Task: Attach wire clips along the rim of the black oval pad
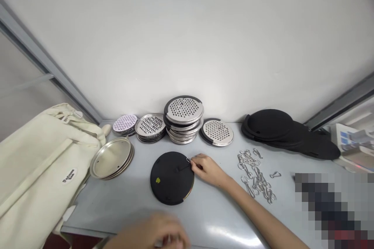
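Head view.
— Where is the wire clip?
— Pinched by the right hand at the black disc on the counter; it should be kept steady.
— And the left hand?
— Blurred; its grip cannot be told.

The black disc is showing a yellow spot, the silver grater plate is displaying perforated rows, and the cream bag is carrying a white label.
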Available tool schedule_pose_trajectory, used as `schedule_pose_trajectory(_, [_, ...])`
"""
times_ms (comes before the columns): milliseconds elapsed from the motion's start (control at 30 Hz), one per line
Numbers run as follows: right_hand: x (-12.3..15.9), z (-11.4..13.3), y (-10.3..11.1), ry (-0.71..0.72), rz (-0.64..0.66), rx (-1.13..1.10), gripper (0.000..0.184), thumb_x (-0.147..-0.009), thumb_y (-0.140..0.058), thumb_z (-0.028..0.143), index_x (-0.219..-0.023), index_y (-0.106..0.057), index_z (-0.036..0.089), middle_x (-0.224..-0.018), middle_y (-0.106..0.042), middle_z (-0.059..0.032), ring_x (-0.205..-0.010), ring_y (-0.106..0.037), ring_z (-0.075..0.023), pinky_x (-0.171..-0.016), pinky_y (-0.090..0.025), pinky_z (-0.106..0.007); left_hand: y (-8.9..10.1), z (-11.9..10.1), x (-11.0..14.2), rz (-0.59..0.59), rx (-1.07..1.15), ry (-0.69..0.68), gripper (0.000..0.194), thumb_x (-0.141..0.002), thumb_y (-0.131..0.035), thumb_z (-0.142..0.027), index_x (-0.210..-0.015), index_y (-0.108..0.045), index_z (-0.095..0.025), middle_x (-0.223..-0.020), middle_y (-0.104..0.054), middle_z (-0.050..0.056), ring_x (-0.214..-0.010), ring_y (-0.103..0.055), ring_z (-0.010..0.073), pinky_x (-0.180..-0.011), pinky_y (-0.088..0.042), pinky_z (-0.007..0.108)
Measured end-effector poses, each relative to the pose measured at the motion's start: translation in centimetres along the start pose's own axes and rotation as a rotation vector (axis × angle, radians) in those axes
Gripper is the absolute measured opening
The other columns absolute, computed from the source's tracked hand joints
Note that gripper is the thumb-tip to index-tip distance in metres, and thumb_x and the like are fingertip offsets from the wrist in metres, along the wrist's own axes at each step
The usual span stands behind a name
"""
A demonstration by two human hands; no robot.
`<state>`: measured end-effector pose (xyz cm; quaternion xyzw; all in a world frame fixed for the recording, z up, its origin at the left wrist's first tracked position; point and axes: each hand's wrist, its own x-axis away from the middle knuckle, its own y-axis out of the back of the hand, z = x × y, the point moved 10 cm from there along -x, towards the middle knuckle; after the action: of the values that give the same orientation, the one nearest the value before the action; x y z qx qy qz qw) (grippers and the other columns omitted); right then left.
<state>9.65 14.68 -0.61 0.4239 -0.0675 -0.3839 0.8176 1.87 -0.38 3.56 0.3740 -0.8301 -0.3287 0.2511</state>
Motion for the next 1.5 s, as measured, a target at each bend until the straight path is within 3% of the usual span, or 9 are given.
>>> schedule_pose_trajectory(67, [0.0, 0.0, -0.1, 0.005, 0.004, 0.003, 0.030, -0.089, -0.043, 0.014, -0.060, -0.038, 0.020, -0.058, -0.040, 0.0039, -0.059, -0.041, -0.0123, -0.065, -0.036, -0.024, 2.5, 1.3, -2.7, -0.075, 0.017, 0.055, 0.019, -0.095, -0.042, -0.028, -0.103, -0.059, -0.028, -0.095, -0.061, -0.002, -0.079, -0.057, 0.0107, -0.071, -0.045, 0.022])
schedule_pose_trajectory(167, [0.0, 0.0, -0.2, 0.009, 0.009, 0.002, 0.029, -0.090, -0.045, 0.015, -0.061, -0.040, 0.019, -0.059, -0.042, 0.0038, -0.059, -0.041, -0.0121, -0.064, -0.036, -0.025, 6.6, 3.0, -6.6, -0.304, -0.094, 0.046, 0.019, -0.088, -0.052, -0.029, -0.106, -0.053, -0.023, -0.097, -0.058, 0.001, -0.083, -0.056, 0.0145, -0.074, -0.044, 0.025])
schedule_pose_trajectory(267, [0.1, -0.2, -0.1, -0.001, 0.001, 0.001, 0.030, -0.090, -0.045, 0.016, -0.061, -0.042, 0.019, -0.059, -0.044, 0.0031, -0.060, -0.042, -0.0124, -0.065, -0.037, -0.025, 7.3, 4.3, -9.8, -0.318, -0.199, -0.041, 0.031, -0.081, -0.061, -0.033, -0.107, -0.050, -0.022, -0.100, -0.057, 0.003, -0.087, -0.056, 0.0183, -0.076, -0.044, 0.029])
schedule_pose_trajectory(367, [0.2, -0.4, -0.3, -0.006, 0.002, 0.012, 0.030, -0.091, -0.044, 0.016, -0.062, -0.042, 0.019, -0.060, -0.045, 0.0026, -0.061, -0.043, -0.0128, -0.065, -0.037, -0.026, 7.0, 5.0, -11.3, -0.295, -0.269, -0.112, 0.037, -0.080, -0.062, -0.031, -0.113, -0.048, -0.021, -0.099, -0.056, 0.003, -0.084, -0.057, 0.0189, -0.073, -0.044, 0.029])
schedule_pose_trajectory(533, [0.1, -0.6, -0.4, -0.024, 0.009, 0.026, 0.030, -0.092, -0.043, 0.017, -0.062, -0.044, 0.019, -0.062, -0.049, 0.0013, -0.062, -0.045, -0.0136, -0.064, -0.036, -0.026, 6.4, 5.4, -11.4, -0.317, -0.340, -0.138, 0.012, -0.084, -0.056, -0.031, -0.089, -0.054, -0.020, -0.090, -0.054, 0.002, -0.074, -0.055, 0.0159, -0.065, -0.041, 0.027])
schedule_pose_trajectory(733, [0.1, -0.5, -0.5, -0.023, 0.021, 0.011, 0.030, -0.093, -0.042, 0.018, -0.063, -0.044, 0.019, -0.062, -0.049, 0.0014, -0.062, -0.046, -0.0139, -0.065, -0.036, -0.026, 6.0, 5.0, -11.1, -0.308, -0.322, -0.194, 0.012, -0.089, -0.052, -0.028, -0.098, -0.055, -0.020, -0.094, -0.055, 0.003, -0.080, -0.057, 0.0162, -0.070, -0.042, 0.027])
schedule_pose_trajectory(1233, [0.2, -0.4, -0.4, -0.018, 0.016, 0.053, 0.029, -0.094, -0.041, 0.020, -0.064, -0.045, 0.019, -0.063, -0.049, 0.0011, -0.063, -0.045, -0.0141, -0.064, -0.036, -0.027, 6.3, 5.4, -11.0, -0.340, -0.310, -0.161, 0.011, -0.087, -0.054, -0.029, -0.093, -0.054, -0.020, -0.095, -0.055, 0.003, -0.076, -0.057, 0.0162, -0.067, -0.042, 0.027])
schedule_pose_trajectory(1500, [0.2, -0.4, -0.2, -0.025, -0.002, 0.074, 0.029, -0.093, -0.042, 0.020, -0.064, -0.043, 0.019, -0.062, -0.047, 0.0016, -0.062, -0.045, -0.0138, -0.062, -0.035, -0.025, 6.4, 5.7, -10.9, -0.348, -0.196, -0.202, 0.015, -0.088, -0.055, -0.032, -0.096, -0.054, -0.020, -0.094, -0.057, 0.002, -0.083, -0.058, 0.0167, -0.073, -0.044, 0.027])
